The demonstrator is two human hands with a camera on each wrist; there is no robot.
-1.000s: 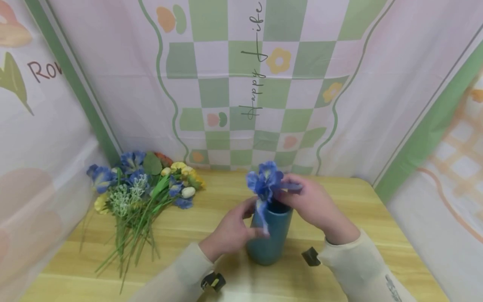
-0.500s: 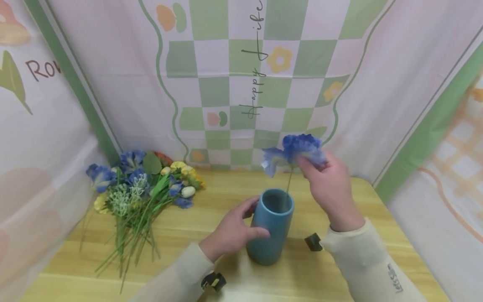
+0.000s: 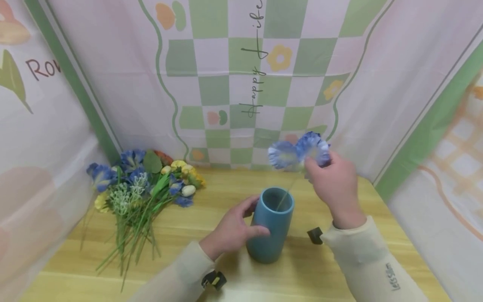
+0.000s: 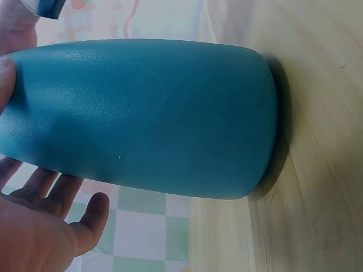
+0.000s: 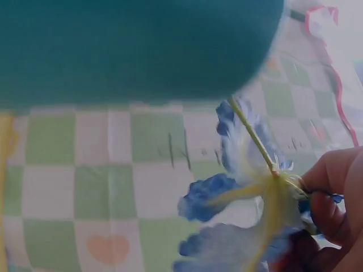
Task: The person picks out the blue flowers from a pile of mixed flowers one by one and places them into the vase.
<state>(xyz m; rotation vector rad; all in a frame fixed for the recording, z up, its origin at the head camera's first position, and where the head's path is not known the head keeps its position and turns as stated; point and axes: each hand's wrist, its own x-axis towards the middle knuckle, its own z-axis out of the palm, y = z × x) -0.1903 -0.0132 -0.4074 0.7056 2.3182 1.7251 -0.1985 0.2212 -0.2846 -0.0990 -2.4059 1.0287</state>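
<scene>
one upright vase (image 3: pixel 268 239), blue-green, rounded and slightly grainy, stands on one wood-grained table (image 3: pixel 339 272). the left hand (image 3: pixel 233 233) holds it between thumb and fingers. the right hand (image 3: pixel 337 184) pinches one ruffled blue flower (image 3: pixel 311 147) above; its thin stem goes inside the vase. one flower heap (image 3: pixel 141 188) lies at left.

Looks homey, rm type unclear: floral-print cloth hangings (image 3: pixel 211 58) w/ "Happy Life" around a wood-grain tbl (image 3: pixel 216 186).

Vase (image 4: pixel 147 113): low sheen, finely pebbled. Flower (image 3: pixel 283 155): cloth-like petals. Table (image 3: pixel 188 239): smooth, wood-grained. Backdrop (image 3: pixel 209 21): matt, creased cloth.
</scene>
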